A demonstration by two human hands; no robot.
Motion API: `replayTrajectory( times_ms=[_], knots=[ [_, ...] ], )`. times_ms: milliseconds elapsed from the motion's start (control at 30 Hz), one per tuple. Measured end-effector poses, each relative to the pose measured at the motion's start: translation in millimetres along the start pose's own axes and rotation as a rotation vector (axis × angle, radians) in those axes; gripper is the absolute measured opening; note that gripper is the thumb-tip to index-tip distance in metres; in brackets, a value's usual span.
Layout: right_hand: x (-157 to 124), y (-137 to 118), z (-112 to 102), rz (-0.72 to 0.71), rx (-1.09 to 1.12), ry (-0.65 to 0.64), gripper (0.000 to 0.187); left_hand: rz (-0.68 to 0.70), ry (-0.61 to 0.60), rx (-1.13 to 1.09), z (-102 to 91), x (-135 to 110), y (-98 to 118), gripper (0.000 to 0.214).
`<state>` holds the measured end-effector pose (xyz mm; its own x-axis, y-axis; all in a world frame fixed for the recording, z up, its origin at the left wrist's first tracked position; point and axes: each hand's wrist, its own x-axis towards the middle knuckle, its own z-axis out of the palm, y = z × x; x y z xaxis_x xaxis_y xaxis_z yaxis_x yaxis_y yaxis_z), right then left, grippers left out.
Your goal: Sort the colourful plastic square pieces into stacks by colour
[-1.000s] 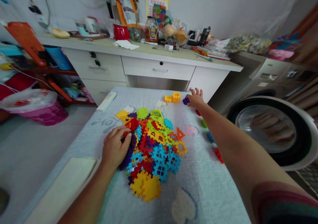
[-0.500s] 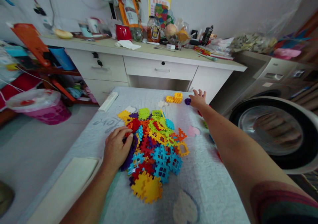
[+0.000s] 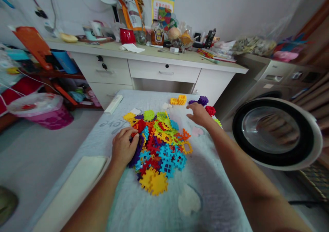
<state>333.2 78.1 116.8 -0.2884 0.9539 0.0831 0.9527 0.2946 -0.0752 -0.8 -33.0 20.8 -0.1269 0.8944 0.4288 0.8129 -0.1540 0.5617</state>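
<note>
A heap of interlocking plastic tiles [image 3: 159, 146] in many colours lies on a pale blue cloth-covered table [image 3: 210, 191]. My left hand [image 3: 123, 149] rests on the heap's left edge, fingers curled onto the tiles. My right hand [image 3: 197, 114] hovers palm down beyond the heap's far right corner, fingers spread, holding nothing. Just past it lie a purple tile [image 3: 203, 100] and a red tile [image 3: 210, 110]. A yellow-orange block [image 3: 179, 100] sits at the table's far edge.
A white remote [image 3: 113, 104] lies at the table's far left and a cream pad [image 3: 74, 187] at the near left. A cluttered white desk [image 3: 164, 64] stands behind. A washing machine door [image 3: 275, 132] hangs open at right. A pink bin [image 3: 38, 112] sits at left.
My right hand has drawn back from the table's far right edge toward the heap, leaving the purple tile there. My left hand has stayed on the heap.
</note>
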Motion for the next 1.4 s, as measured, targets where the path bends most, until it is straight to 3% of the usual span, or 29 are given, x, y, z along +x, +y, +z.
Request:
replayTrajectory(
  times_ms=[133, 300, 533, 733, 967, 1167, 1400],
  knots=[
    [-47.0, -16.6, 9.0, -0.151, 0.093, -0.200, 0.039, -0.001, 0.005, 0.001, -0.2, -0.3, 0.5, 0.031],
    [-75.8, -18.7, 32.4, -0.250, 0.107, -0.239, 0.055, -0.005, 0.003, -0.010, -1.4, -1.5, 2.2, 0.031],
    [-83.2, -10.8, 46.1, -0.131, 0.284, -0.092, 0.033, 0.002, -0.003, -0.003, -2.0, -0.9, 2.6, 0.032],
    [-90.6, -11.0, 40.4, 0.139, 0.302, -0.070, 0.039, 0.011, 0.005, 0.003, 0.8, -0.4, 0.6, 0.032],
    [-92.4, -5.5, 46.1, 0.140, 0.144, -0.130, 0.027, 0.031, 0.002, 0.011, -0.6, -0.2, 0.1, 0.033],
    [-92.7, -10.8, 52.2, 0.199, 0.048, -0.149, 0.034, 0.034, 0.009, 0.019, 0.3, 0.0, -0.8, 0.032],
    [-98.0, -15.9, 41.4, 0.205, 0.044, -0.123, 0.029, 0.034, 0.016, 0.029, 2.2, 0.0, -1.7, 0.032]
  ],
)
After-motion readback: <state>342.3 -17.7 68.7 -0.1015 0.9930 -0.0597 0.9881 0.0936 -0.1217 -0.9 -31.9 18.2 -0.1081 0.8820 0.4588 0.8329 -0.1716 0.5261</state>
